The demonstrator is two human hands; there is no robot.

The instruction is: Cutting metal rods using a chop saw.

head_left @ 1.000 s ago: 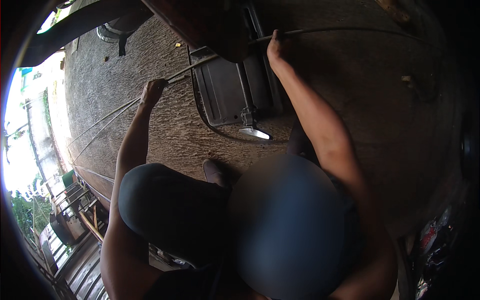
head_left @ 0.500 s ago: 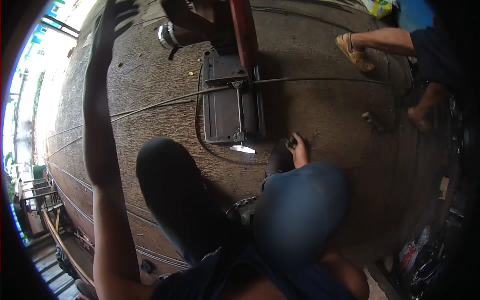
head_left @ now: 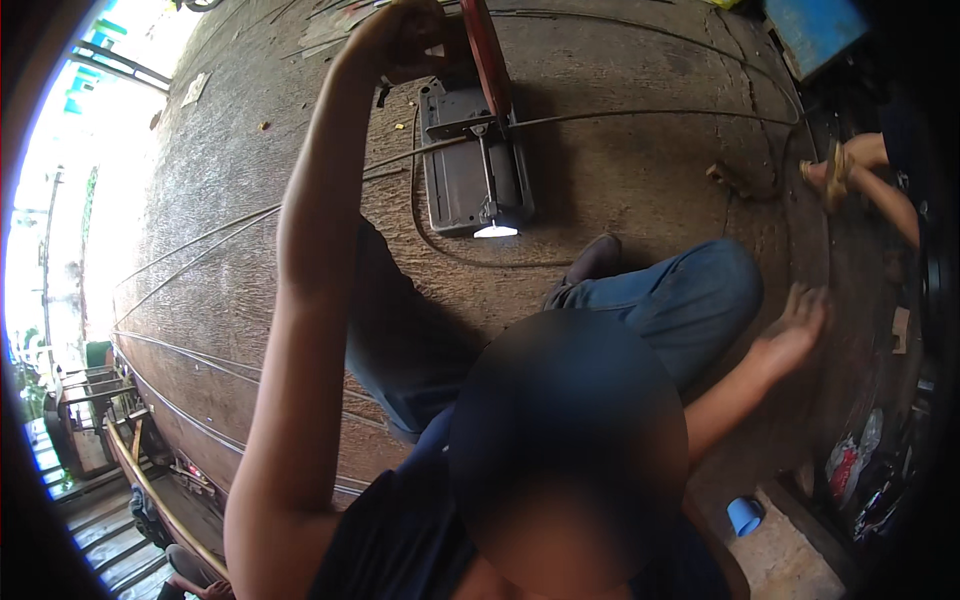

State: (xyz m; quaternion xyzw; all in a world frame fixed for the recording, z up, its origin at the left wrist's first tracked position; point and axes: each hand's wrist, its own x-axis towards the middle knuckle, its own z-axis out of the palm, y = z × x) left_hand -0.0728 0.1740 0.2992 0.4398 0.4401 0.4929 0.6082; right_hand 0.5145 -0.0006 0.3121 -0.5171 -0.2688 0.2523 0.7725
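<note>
A cut-off saw with a grey base point(head_left: 465, 185) and a red blade guard point(head_left: 485, 55) stands on the floor in front of me. My left hand point(head_left: 402, 40) reaches up to the saw's head with its fingers curled against it; the part it grips is mostly covered. A long thin metal rod point(head_left: 640, 116) passes through the saw's clamp. At the near end of the clamp's screw is a bright flat handle point(head_left: 495, 232). My right hand point(head_left: 797, 327) is held out past my bent right knee, its fingers stretched and nothing in them.
More thin rods point(head_left: 215, 240) lie across the left floor, and a cable point(head_left: 430, 235) curves round the saw. A small brown block point(head_left: 728, 181) lies to the right, near another person's sandalled feet point(head_left: 832, 178). A blue box point(head_left: 815, 35) and blue cup point(head_left: 744, 517) are at the right.
My left hand has gone from spread fingers at the upper left to the saw's head. My right hand has swung from beside my shoe out to the right. The other person's feet have shifted.
</note>
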